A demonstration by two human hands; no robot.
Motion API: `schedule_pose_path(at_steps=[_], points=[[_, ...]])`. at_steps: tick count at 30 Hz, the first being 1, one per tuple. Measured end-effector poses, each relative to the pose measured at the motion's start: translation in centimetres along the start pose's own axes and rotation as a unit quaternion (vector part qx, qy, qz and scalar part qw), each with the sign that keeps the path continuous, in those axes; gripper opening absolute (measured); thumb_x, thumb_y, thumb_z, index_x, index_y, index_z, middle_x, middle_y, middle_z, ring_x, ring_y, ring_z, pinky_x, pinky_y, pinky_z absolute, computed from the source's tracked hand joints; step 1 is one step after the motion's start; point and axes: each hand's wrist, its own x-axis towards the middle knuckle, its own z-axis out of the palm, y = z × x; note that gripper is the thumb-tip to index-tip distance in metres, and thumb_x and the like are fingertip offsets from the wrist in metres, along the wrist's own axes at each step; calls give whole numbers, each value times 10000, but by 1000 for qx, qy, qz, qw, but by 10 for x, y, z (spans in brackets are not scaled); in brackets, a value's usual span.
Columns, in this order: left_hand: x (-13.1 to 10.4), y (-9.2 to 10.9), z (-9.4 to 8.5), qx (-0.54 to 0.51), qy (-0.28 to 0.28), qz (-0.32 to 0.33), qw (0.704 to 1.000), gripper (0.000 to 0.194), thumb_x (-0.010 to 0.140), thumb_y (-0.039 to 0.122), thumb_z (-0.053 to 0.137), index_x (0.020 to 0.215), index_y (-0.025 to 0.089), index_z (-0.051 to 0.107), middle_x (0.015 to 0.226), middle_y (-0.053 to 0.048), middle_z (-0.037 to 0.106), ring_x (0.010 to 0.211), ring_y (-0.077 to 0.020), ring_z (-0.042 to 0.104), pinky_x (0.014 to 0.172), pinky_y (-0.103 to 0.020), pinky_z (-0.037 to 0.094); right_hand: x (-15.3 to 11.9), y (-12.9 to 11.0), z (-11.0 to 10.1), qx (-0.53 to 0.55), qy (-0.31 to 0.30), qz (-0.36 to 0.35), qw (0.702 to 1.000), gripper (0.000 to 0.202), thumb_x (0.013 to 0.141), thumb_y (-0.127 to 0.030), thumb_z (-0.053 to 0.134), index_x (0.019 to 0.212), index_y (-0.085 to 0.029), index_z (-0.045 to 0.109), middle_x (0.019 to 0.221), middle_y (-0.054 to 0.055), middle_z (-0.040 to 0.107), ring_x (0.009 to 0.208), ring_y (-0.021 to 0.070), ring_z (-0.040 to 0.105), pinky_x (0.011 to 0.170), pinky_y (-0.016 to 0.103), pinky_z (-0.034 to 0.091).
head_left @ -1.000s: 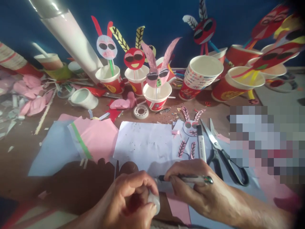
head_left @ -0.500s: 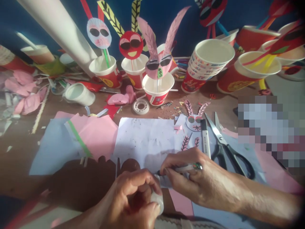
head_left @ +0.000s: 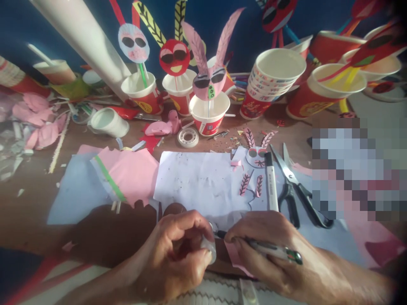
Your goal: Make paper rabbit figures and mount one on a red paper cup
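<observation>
Between the thumb and fingers of my left hand [head_left: 171, 254] is a small pale rounded piece [head_left: 210, 250]; its material is unclear and the fingers partly hide it. My right hand [head_left: 273, 233] grips a pen [head_left: 275, 250] with a clear barrel and dark tip, pointed left at the piece. From this angle I cannot tell whether the tip touches it. Beyond my right hand lie a capped black-and-white marker [head_left: 271, 186], black-handled scissors [head_left: 294, 182] and a pale paper face [head_left: 257, 156] with pink striped ears. Loose striped strips [head_left: 244, 185] rest below that face.
White paper [head_left: 193, 178] lies ahead of my hands, with pink paper [head_left: 130, 173] to its left. A tape roll [head_left: 188, 137], red paper cups [head_left: 211, 120] holding paper faces on sticks, and stacked cups [head_left: 270, 84] line the back. Pink scraps [head_left: 41, 123] are piled at left.
My right hand has moved right and slightly down with the pen, so its tip sits farther from my left fingers. My left hand keeps its pinch. The camera view has shifted slightly.
</observation>
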Motion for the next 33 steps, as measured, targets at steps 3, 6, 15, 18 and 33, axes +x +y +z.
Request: schedule_pose_path(at_steps=[3,6,15,18,33], points=[[-2,2,3,11,22,3,1000,32,696,145,498,723,160,505,508,94,351,438,-41,281,412,-186,216,-3,1,6,-6,11,-6,1000,191,884,-159,401,793,-170,568,673,17,613,586,114,521,567,241,406],[-2,2,3,35,44,-1,998,26,699,160,501,721,157,513,510,88,363,441,-43,290,414,-188,218,-6,3,7,-6,34,-15,999,186,881,-151,415,777,-169,568,666,12,617,572,106,521,563,231,408],[1,-5,-4,89,23,32,995,51,706,170,512,757,164,515,483,93,357,417,-50,302,394,-177,246,-10,2,11,-11,41,-12,999,151,863,-135,443,807,-178,576,677,1,630,575,96,536,555,215,409],[2,-6,-4,95,21,39,994,54,718,159,505,771,162,516,490,91,365,424,-52,313,402,-176,265,-9,1,12,-6,58,-16,998,157,854,-118,445,805,-179,581,671,-5,634,558,86,535,552,204,409],[-1,-4,3,88,60,31,994,31,701,208,497,704,185,477,491,93,332,449,-58,290,422,-179,229,5,5,6,-8,95,6,995,188,790,-95,457,781,-145,639,616,11,631,531,97,550,539,210,417]])
